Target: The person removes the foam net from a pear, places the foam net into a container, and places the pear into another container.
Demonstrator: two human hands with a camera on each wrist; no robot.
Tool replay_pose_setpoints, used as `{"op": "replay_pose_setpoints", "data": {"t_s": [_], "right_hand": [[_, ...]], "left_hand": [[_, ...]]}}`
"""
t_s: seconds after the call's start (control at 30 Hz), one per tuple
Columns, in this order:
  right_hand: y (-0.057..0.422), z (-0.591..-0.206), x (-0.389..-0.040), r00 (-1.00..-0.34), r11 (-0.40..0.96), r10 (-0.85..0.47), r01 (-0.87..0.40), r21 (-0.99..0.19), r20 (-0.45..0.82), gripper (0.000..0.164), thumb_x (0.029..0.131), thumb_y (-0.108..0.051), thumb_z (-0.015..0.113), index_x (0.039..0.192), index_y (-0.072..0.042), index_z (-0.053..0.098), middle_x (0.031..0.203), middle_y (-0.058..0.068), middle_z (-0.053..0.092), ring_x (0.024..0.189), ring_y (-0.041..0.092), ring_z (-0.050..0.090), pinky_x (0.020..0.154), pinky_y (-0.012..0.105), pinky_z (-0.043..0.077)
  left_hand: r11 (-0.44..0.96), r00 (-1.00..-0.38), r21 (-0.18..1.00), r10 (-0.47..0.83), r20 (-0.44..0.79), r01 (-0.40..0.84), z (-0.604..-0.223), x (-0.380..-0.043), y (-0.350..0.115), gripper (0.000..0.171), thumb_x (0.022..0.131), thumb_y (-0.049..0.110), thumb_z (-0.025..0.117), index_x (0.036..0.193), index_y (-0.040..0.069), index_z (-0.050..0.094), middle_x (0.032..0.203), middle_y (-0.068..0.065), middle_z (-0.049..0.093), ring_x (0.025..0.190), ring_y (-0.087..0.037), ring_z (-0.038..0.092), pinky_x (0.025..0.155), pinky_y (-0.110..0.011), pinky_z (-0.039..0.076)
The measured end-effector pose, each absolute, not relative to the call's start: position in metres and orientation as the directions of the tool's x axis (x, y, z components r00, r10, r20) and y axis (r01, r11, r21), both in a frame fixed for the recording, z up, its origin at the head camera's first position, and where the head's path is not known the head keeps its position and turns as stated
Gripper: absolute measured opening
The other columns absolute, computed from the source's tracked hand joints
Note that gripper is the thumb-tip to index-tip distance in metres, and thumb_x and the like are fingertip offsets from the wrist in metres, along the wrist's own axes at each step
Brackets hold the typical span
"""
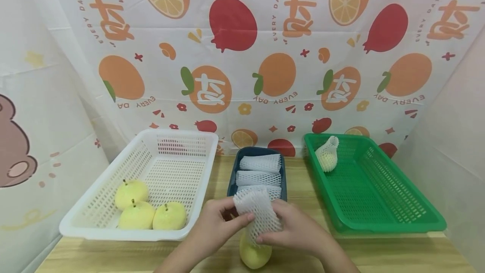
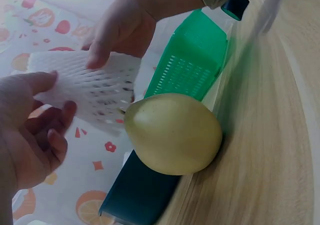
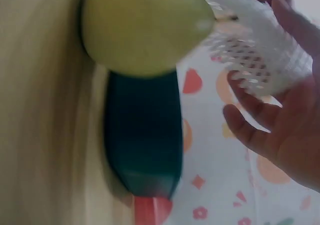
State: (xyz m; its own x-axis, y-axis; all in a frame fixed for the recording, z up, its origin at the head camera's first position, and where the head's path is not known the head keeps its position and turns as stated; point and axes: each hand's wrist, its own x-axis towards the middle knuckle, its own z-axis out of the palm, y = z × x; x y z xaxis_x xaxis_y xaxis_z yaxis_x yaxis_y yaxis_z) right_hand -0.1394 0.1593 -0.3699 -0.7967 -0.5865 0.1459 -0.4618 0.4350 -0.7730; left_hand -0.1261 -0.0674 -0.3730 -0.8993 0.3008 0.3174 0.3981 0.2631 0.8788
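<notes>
A white foam fruit net (image 1: 261,212) is held between both hands over a yellow pear (image 1: 255,257) that stands on the table. My left hand (image 1: 214,224) pinches the net's left side with thumb and fingers. Gripping its other side is my right hand (image 1: 301,228), thumb across the front. In the left wrist view the net (image 2: 87,85) spreads open just over the stem of the pear (image 2: 172,135). The right wrist view shows the net's lower edge close to the stem too, with the pear's body bare.
A dark blue tray (image 1: 283,172) behind the hands holds several rolled foam nets (image 1: 259,162). To the left, a white basket (image 1: 206,167) contains three pears (image 1: 170,216). On the right is a green basket (image 1: 379,193) with one netted pear (image 1: 327,157). A fruit-print cloth (image 1: 242,83) hangs behind.
</notes>
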Motion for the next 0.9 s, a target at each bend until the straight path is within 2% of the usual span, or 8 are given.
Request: {"op": "replay_pose_setpoints", "data": {"t_s": [0.23,0.33,0.43,0.5,0.6,0.7,0.83,0.9], "right_hand": [[0.155,-0.373,-0.150,-0.876,0.314,-0.381,-0.422,-0.851,0.294,0.029,0.084,-0.027,0.079,0.111,-0.020,0.070,0.106,0.000,0.071,0.091,0.014,0.065,0.078,0.028,0.056],[0.159,-0.372,-0.165,-0.918,0.211,-0.251,-0.361,-0.908,0.306,0.034,0.084,-0.020,0.079,0.116,-0.017,0.067,0.111,0.006,0.069,0.094,0.021,0.065,0.079,0.031,0.057],[0.166,-0.375,-0.186,-0.947,0.175,-0.163,-0.303,-0.937,0.276,0.040,0.087,-0.022,0.076,0.124,-0.015,0.062,0.116,0.010,0.066,0.096,0.023,0.065,0.080,0.031,0.057],[0.170,-0.380,-0.201,-0.964,0.229,-0.140,-0.254,-0.940,0.226,0.043,0.089,-0.026,0.074,0.128,-0.015,0.059,0.117,0.009,0.067,0.096,0.021,0.065,0.081,0.028,0.057],[0.174,-0.392,-0.221,-0.983,0.441,-0.133,-0.171,-0.881,0.125,0.057,0.089,-0.033,0.073,0.139,-0.015,0.051,0.108,0.011,0.068,0.089,0.021,0.064,0.077,0.029,0.056],[0.175,-0.401,-0.232,-0.991,0.660,-0.111,-0.130,-0.740,0.076,0.073,0.088,-0.042,0.072,0.149,-0.017,0.040,0.124,0.014,0.064,0.104,0.026,0.063,0.088,0.042,0.054],[0.170,-0.402,-0.235,-0.963,0.772,-0.099,-0.233,-0.591,0.251,0.069,0.087,-0.042,0.073,0.145,-0.016,0.047,0.145,0.014,0.048,0.129,0.035,0.047,0.103,0.058,0.041],[0.166,-0.402,-0.234,-0.914,0.782,-0.138,-0.337,-0.525,0.382,0.055,0.086,-0.035,0.076,0.135,-0.016,0.059,0.141,0.014,0.051,0.128,0.036,0.048,0.102,0.059,0.041]], "left_hand": [[0.035,-0.937,0.946,0.151,0.314,0.322,-0.375,-0.131,-0.064,0.024,0.087,0.011,0.075,0.108,0.002,0.070,0.101,-0.012,0.072,0.083,-0.012,0.067,0.071,-0.029,0.058],[0.086,-0.962,0.966,0.147,0.229,0.243,-0.379,-0.138,-0.062,0.032,0.086,0.016,0.076,0.115,0.005,0.067,0.105,-0.011,0.071,0.087,-0.013,0.067,0.074,-0.026,0.056],[0.250,-0.954,0.942,0.255,0.158,0.223,-0.386,-0.143,-0.061,0.041,0.088,0.026,0.074,0.122,0.006,0.064,0.107,-0.010,0.070,0.087,-0.013,0.064,0.072,-0.023,0.053],[0.352,-0.925,0.899,0.360,0.126,0.259,-0.391,-0.144,-0.060,0.045,0.091,0.033,0.070,0.127,0.008,0.062,0.112,-0.008,0.069,0.091,-0.013,0.063,0.073,-0.024,0.052],[0.437,-0.874,0.836,0.477,0.098,0.332,-0.398,-0.143,-0.058,0.048,0.093,0.043,0.065,0.127,0.009,0.063,0.119,-0.005,0.067,0.102,-0.018,0.061,0.083,-0.032,0.052],[0.451,-0.842,0.821,0.535,0.065,0.350,-0.401,-0.140,-0.057,0.052,0.094,0.048,0.061,0.130,0.010,0.061,0.129,-0.003,0.062,0.116,-0.024,0.058,0.091,-0.039,0.051],[0.472,-0.810,0.814,0.586,-0.003,0.339,-0.402,-0.139,-0.057,0.057,0.092,0.051,0.063,0.136,0.015,0.056,0.136,0.002,0.057,0.124,-0.021,0.053,0.096,-0.039,0.049],[0.491,-0.786,0.790,0.618,-0.018,0.367,-0.404,-0.139,-0.057,0.060,0.089,0.053,0.067,0.136,0.017,0.055,0.135,0.004,0.057,0.122,-0.016,0.053,0.098,-0.036,0.048]]}}
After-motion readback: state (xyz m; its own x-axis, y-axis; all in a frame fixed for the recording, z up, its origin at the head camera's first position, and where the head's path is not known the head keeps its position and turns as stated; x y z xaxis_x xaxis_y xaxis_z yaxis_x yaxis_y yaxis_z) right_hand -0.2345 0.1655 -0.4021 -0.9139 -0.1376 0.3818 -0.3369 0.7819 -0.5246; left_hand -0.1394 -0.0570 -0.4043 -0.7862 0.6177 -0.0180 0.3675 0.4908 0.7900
